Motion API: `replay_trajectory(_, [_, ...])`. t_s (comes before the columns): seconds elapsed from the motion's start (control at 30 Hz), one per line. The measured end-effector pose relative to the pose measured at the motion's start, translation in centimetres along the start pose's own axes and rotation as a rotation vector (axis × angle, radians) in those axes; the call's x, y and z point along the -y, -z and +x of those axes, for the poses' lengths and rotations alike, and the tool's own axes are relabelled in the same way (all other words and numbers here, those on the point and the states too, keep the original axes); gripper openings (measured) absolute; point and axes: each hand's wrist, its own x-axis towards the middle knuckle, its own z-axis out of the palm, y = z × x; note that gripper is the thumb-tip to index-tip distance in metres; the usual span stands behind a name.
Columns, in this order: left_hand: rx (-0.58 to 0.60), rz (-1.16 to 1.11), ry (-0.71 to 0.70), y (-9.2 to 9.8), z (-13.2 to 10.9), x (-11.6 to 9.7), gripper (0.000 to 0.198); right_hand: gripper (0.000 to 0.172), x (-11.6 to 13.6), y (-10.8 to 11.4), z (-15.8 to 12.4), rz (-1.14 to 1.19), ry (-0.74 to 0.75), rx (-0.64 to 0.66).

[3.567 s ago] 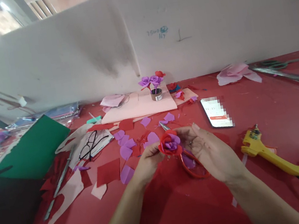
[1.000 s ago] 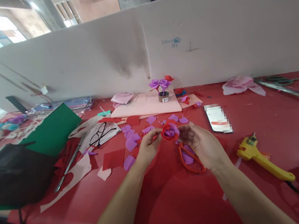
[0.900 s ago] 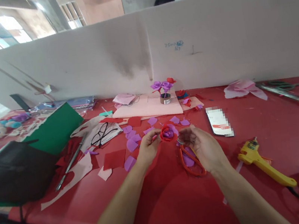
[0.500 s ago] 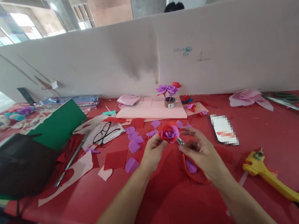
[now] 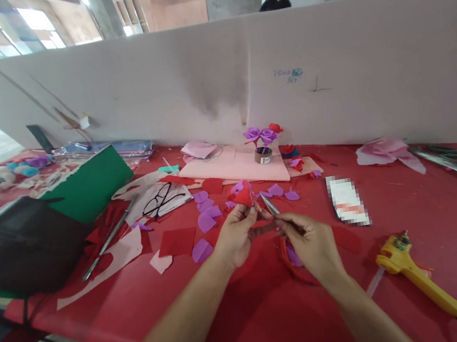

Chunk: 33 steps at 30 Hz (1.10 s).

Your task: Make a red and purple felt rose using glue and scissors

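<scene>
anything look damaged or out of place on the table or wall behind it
The white partition has a dark smear, odd on its pale surface. The green board at left has a ragged edge, as if torn.

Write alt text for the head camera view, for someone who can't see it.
A person's left hand holds a red and purple craft flower above a red table; the right hand, close by, partly covers scissors. Purple cut pieces lie around; behind are flowers in a small brown holder, and at right, a yellow glue gun.

Windows [image 5: 35, 18] glare at upper left; soft shadow darkens the table [image 5: 252, 323].
</scene>
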Motion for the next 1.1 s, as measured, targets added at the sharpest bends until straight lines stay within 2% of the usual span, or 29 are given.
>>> replay_trajectory(0.1, [-0.069, 0.048, -0.054, 0.7, 0.6, -0.5, 0.022, 0.019, -0.1, 0.3, 0.2, 0.053, -0.046, -0.04])
replay_trajectory(0.2, [-0.125, 0.073, -0.077, 1.4, 1.1, -0.9, 0.019, 0.014, -0.3, 0.6, 0.6, 0.203, -0.063, -0.112])
replay_trajectory(0.37, [-0.139, 0.098, -0.059, 2.0, 1.4, -1.1, 0.018, 0.014, -0.2, 1.0, 0.8, 0.388, -0.077, -0.233])
replay_trajectory(0.47, [-0.071, 0.172, -0.03, 1.7, 1.1, -0.5, 0.019, 0.022, 0.4, 0.6, 0.4, 0.266, -0.081, -0.14])
replay_trajectory(0.53, [-0.028, 0.216, -0.011, 1.3, 0.8, 0.2, 0.019, 0.024, 0.8, 0.0, -0.1, 0.15, -0.017, -0.076])
replay_trajectory(0.67, [-0.016, 0.332, -0.01, 0.5, 0.0, 1.4, 0.019, 0.014, 0.9, -0.8, -0.6, -0.04, 0.16, -0.117])
replay_trajectory(0.73, [-0.019, 0.381, -0.02, 0.3, -0.2, 1.7, 0.017, 0.016, 0.6, -0.8, -0.6, -0.148, 0.214, -0.132])
replay_trajectory(0.87, [-0.139, 0.435, -0.111, 0.5, 0.0, 1.2, 0.01, 0.016, 0.3, -0.7, -0.6, -0.325, 0.266, -0.129])
replay_trajectory(0.97, [-0.204, 0.327, -0.18, 1.1, 0.5, 0.0, 0.008, 0.015, 0.4, -0.8, -0.7, -0.412, 0.288, -0.097])
replay_trajectory(1.1, [-0.338, 0.185, -0.31, 2.3, 1.3, -2.2, 0.016, 0.025, 0.8, -1.0, -0.9, -0.517, 0.27, -0.065])
